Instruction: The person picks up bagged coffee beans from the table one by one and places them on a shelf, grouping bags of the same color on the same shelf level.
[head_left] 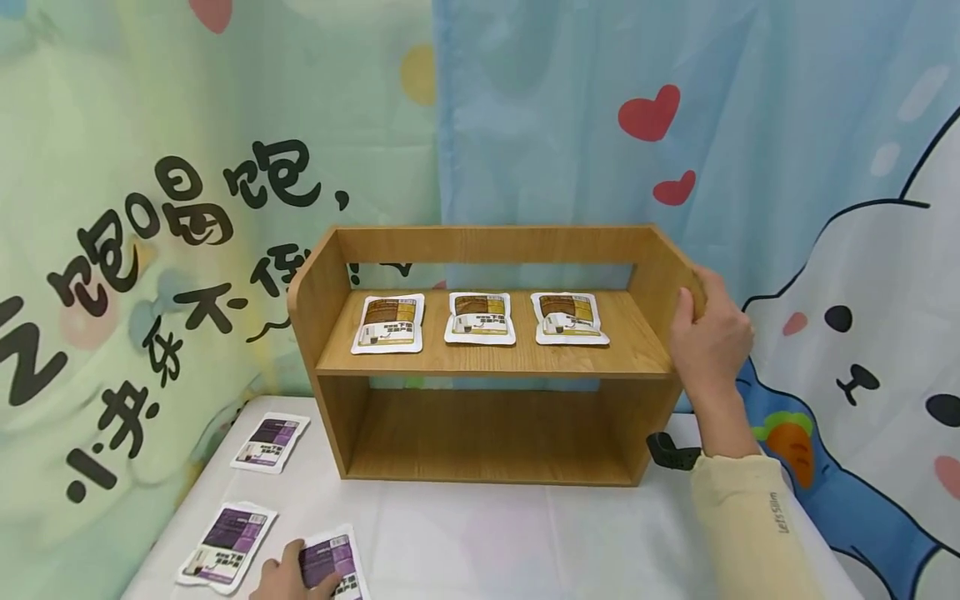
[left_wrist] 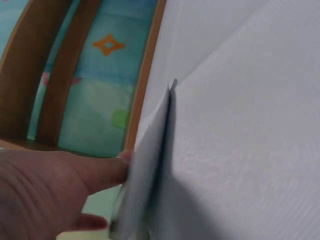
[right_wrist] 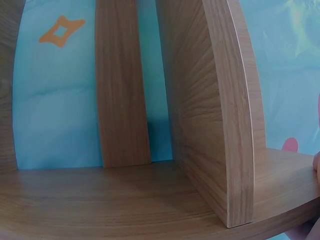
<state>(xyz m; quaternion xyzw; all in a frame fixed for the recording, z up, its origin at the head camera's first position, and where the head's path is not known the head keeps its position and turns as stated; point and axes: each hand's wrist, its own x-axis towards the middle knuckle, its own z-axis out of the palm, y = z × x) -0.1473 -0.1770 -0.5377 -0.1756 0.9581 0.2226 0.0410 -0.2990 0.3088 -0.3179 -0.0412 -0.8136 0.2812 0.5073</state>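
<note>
At the front of the table my left hand (head_left: 283,577) pinches a purple-and-white pouch (head_left: 337,558) by its left side. The left wrist view shows this pouch edge-on, tilted up over the white cloth, with the thumb against it. My right hand (head_left: 710,340) grips the upper edge of the right side panel of a two-tier wooden shelf (head_left: 495,368). The right wrist view catches only part of the fingers (right_wrist: 317,167) at the panel's edge. Three brown-and-white pouches lie in a row on the upper tier: left (head_left: 388,323), middle (head_left: 480,318) and right (head_left: 570,318).
Two more purple pouches lie on the white tablecloth (head_left: 465,533) left of the shelf, one farther back (head_left: 272,442) and one nearer (head_left: 227,546). A printed curtain (head_left: 540,125) hangs close behind the shelf. A black wrist strap (head_left: 672,452) sits by my right wrist.
</note>
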